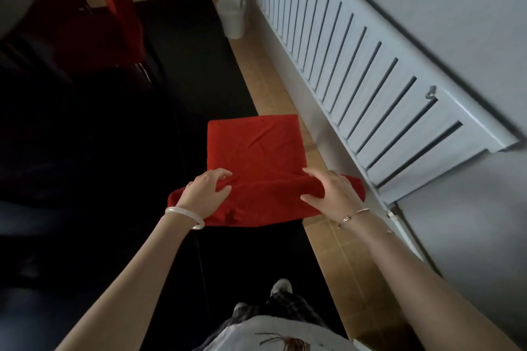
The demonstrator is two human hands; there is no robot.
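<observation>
Past the shirt, L hand & R hand each pinch the near fold of the cloth, on a dark surface. Fold runs L-R btwn them; flat part lies straight ahead of the fingers, both hands equally near.

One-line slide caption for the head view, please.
Left hand and right hand grip the folded near edge of a red cloth on a dark surface near a slatted radiator cover.

A white bin stands on the tan floor, between the black bench's far right edge and a slatted radiator cover.
</observation>
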